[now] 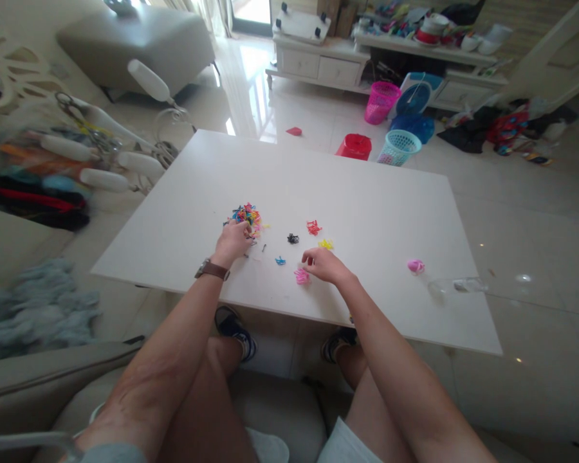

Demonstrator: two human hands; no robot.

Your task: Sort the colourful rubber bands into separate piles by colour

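A mixed heap of small multicoloured clip-like pieces [247,214] lies on the white table [367,206]. My left hand [234,241], with a brown-strapped watch on the wrist, is at the heap's near edge. Its fingers are curled together, and what they hold is hidden. My right hand [323,263] hovers just above a pink group [302,276], fingers loosely bent and apart, with nothing visible in them. Around it are small single-colour groups: yellow [326,244], red [313,227], black [293,238] and blue [280,260]. A few loose dark pieces [264,247] lie beside my left hand.
Toward the table's right end are a pink object [415,266] and a clear bottle-like container [458,286] lying near the edge. Beyond the far edge stand a red bin [356,146] and a light-blue basket [399,148]. A white lamp-like fixture [149,80] is by the left corner.
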